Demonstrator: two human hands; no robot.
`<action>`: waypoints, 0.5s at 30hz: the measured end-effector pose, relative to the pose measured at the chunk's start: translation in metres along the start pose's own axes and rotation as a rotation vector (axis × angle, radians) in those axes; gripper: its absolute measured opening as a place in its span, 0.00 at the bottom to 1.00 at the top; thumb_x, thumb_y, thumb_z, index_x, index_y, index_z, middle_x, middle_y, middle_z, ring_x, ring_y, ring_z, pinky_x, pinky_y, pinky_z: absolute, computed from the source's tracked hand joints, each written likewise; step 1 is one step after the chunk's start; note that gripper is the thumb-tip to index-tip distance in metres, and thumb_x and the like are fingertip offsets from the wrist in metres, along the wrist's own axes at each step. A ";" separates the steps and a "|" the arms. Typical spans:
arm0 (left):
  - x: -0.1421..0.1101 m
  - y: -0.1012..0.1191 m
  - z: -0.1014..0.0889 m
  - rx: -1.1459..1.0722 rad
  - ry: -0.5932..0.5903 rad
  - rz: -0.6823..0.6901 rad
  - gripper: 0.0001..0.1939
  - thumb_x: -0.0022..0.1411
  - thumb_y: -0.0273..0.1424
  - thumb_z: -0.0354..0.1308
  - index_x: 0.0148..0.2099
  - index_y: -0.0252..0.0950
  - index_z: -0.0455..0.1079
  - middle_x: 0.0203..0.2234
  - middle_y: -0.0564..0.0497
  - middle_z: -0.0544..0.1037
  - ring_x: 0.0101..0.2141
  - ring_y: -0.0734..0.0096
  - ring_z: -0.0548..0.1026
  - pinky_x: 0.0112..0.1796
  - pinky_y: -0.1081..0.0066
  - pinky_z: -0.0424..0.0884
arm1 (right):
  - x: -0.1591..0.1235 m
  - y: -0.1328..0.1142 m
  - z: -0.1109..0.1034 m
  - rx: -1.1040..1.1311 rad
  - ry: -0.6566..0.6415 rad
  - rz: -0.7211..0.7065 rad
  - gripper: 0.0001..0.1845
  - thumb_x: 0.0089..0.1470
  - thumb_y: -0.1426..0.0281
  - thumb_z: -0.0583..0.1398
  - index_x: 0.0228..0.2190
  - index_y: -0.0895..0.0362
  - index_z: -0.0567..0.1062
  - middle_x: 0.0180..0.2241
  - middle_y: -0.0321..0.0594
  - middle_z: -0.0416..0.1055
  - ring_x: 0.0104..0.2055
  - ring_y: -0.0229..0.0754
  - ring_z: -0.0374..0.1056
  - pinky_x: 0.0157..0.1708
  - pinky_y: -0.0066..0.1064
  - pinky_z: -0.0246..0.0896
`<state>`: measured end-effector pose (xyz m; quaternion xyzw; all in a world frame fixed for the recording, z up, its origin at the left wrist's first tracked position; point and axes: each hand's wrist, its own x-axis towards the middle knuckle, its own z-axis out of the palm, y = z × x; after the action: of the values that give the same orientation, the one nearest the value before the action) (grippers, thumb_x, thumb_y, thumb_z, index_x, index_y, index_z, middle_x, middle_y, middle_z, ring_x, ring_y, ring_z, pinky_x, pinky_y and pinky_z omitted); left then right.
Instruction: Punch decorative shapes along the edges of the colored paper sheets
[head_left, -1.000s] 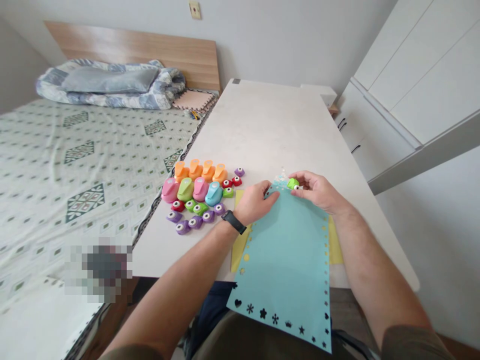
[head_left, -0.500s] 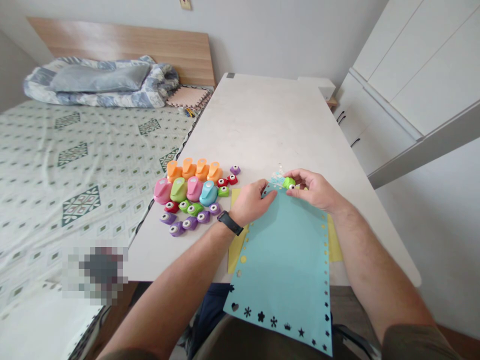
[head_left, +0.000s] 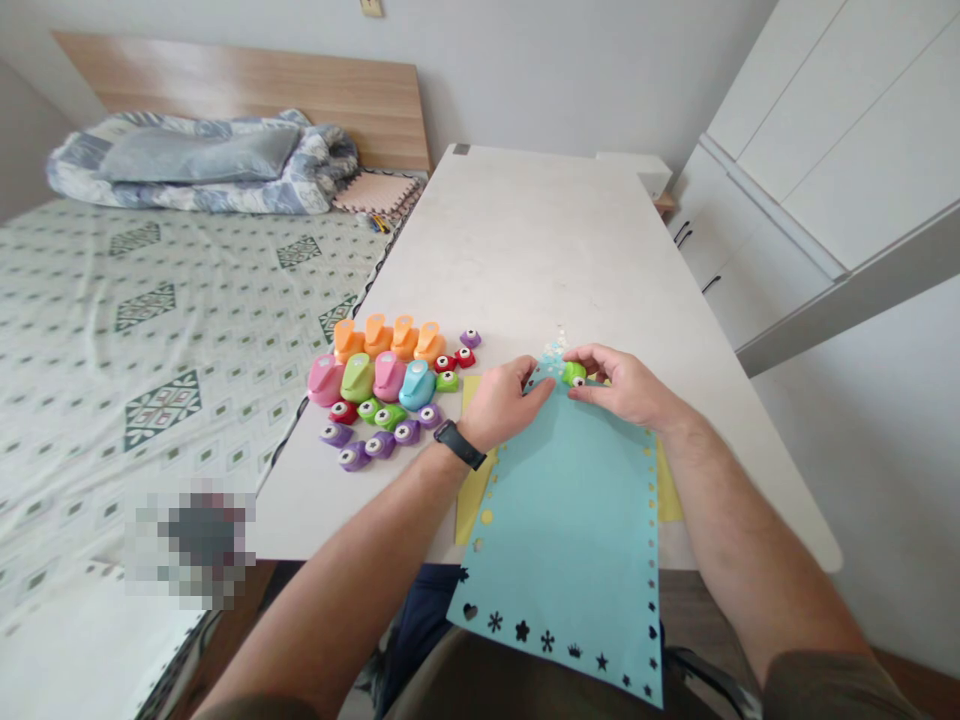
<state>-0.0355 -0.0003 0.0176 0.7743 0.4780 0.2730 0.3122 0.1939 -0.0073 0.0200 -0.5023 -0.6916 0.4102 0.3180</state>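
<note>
A light blue sheet of paper (head_left: 570, 520) reaches from the tabletop over its near edge, with shaped holes along its borders. My left hand (head_left: 510, 402) grips the sheet's far left corner between thumb and fingers. At the far edge of the paper, my right hand (head_left: 619, 385) pinches a small green craft punch (head_left: 574, 374) between thumb and fingertips. Small punched paper bits (head_left: 556, 345) lie just beyond that edge. Under the blue sheet a yellow sheet (head_left: 469, 500) shows at both sides.
Left of the paper stand several larger punches, among them an orange punch (head_left: 377, 335) and a blue punch (head_left: 417, 386). Several small ones, such as a purple punch (head_left: 352, 457), sit in front. The white table (head_left: 540, 230) adjoins a bed (head_left: 240, 270); white cabinets (head_left: 787, 190) stand at right.
My right hand has shifted slightly left along the paper's far edge, carrying the green craft punch. My left hand stays in place on the blue sheet.
</note>
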 end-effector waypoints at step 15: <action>-0.001 0.002 0.001 -0.040 -0.004 -0.002 0.14 0.69 0.39 0.54 0.32 0.37 0.62 0.22 0.58 0.63 0.24 0.75 0.61 0.28 0.69 0.51 | 0.001 0.003 0.005 0.027 -0.027 -0.011 0.27 0.54 0.58 0.69 0.54 0.53 0.78 0.44 0.41 0.78 0.43 0.46 0.72 0.49 0.39 0.68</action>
<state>-0.0341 -0.0027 0.0185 0.7680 0.4727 0.2806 0.3286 0.1905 -0.0072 0.0153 -0.4888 -0.6929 0.4243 0.3176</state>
